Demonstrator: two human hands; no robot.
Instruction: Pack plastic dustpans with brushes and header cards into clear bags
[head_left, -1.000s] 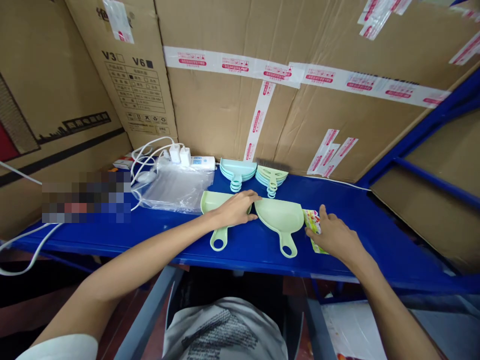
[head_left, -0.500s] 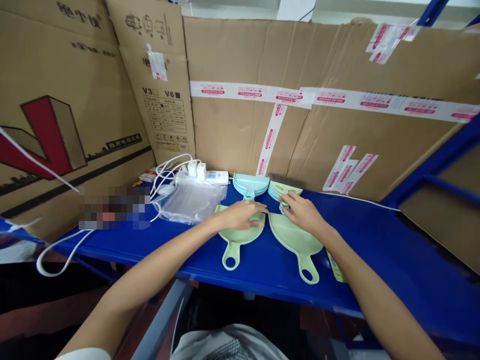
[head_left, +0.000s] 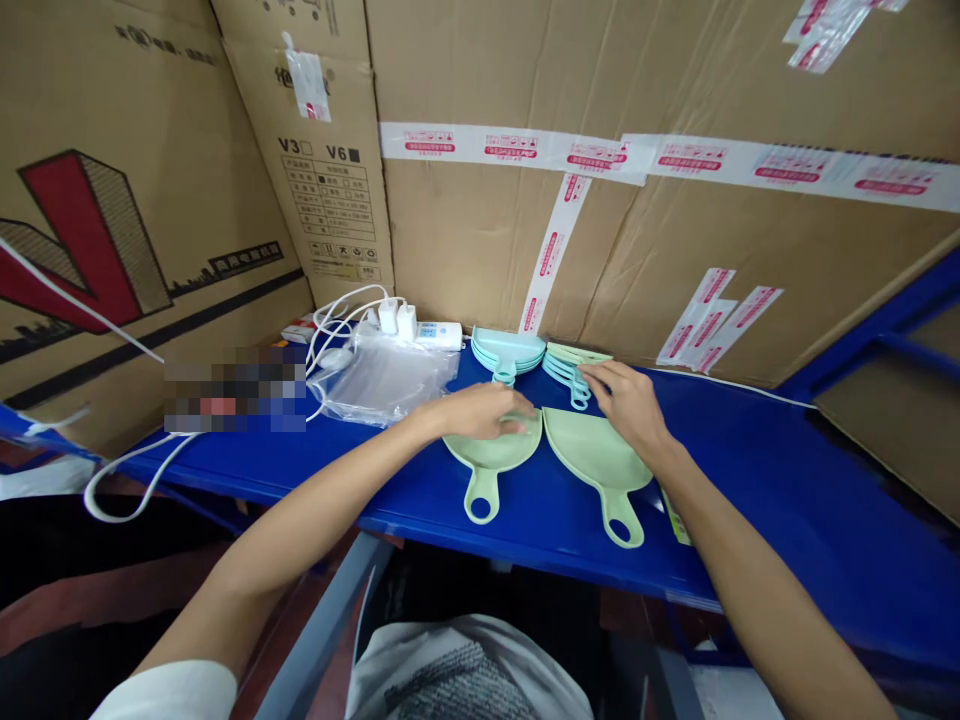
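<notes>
Left hand [head_left: 480, 410] flat on left dustpan [head_left: 491, 458] — right hand [head_left: 626, 402] fingering stacked dustpans [head_left: 574, 365].

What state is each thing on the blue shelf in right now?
Left green dustpan: flat, under the left hand.
Right green dustpan: flat, beside it.
Green dustpan stack: nested, right hand at its handles.
Blue dustpan stack: nested, untouched.
Plastic bag: lying crumpled.
Power strip: chargers plugged in.

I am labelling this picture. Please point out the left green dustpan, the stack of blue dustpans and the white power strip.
left green dustpan [head_left: 487, 460], head view, on its flat pan below the left hand.
stack of blue dustpans [head_left: 510, 347], head view, on the top pan.
white power strip [head_left: 441, 335], head view, on its body.
</notes>
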